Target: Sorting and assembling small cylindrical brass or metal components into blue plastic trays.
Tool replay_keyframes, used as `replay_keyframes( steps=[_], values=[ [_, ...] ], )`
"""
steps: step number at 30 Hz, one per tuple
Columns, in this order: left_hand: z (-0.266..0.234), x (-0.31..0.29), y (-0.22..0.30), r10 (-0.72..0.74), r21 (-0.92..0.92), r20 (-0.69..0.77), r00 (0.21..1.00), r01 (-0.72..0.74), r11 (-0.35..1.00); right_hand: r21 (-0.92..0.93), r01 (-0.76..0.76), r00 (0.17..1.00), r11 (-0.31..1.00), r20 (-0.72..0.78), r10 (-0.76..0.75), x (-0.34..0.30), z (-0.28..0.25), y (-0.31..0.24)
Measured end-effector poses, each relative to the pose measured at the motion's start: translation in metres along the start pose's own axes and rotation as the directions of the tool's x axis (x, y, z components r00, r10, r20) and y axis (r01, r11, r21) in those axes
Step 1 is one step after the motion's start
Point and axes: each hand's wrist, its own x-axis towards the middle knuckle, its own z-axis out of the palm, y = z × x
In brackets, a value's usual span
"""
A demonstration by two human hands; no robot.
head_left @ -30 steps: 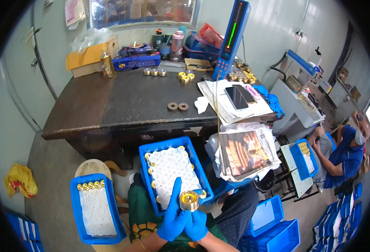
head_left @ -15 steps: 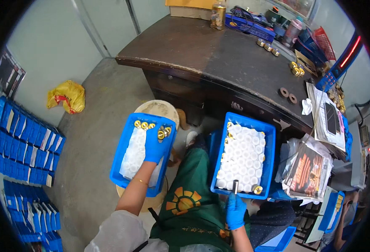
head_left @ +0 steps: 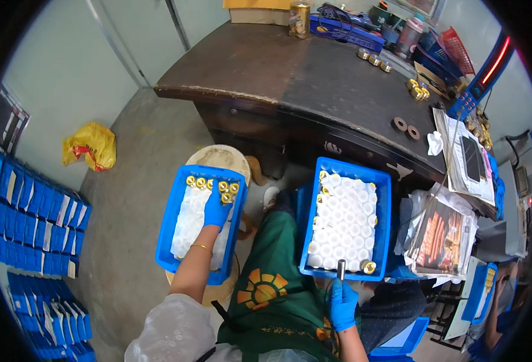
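A dark bench (head_left: 314, 72) spans the top. Below it sit two blue trays: the left tray (head_left: 172, 226) and the right tray (head_left: 384, 199). The left hand (head_left: 216, 208), arm stretched forward, has its grip pinching a brass fitting (head_left: 225, 198) in the top row. The right hand (head_left: 342, 301), drawn close, has its grip clenched on a small metal rod (head_left: 341, 268), upright at the right tray's near edge.

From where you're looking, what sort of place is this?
Probably a small workshop or parts-packing room: blue trays of brass fittings, a worn desk with loose metal parts, and stacked blue boxes on the floor.
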Motion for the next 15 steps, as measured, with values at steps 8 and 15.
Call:
replay_keyframes(
  steps=[8, 15],
  values=[
    [-0.025, -0.009, 0.016, -0.127, 0.137, 0.106, 0.986, 0.112, 0.984, 0.081, 0.013, 0.999, 0.997, -0.044, -0.010, -0.007, -0.009, 0.017],
    [-0.034, -0.013, 0.032, -0.119, 0.112, 0.137, 0.983, 0.104, 0.988, 0.135, -0.047, 0.998, 0.990, -0.044, 0.054, -0.009, -0.012, 0.013]
  ],
)
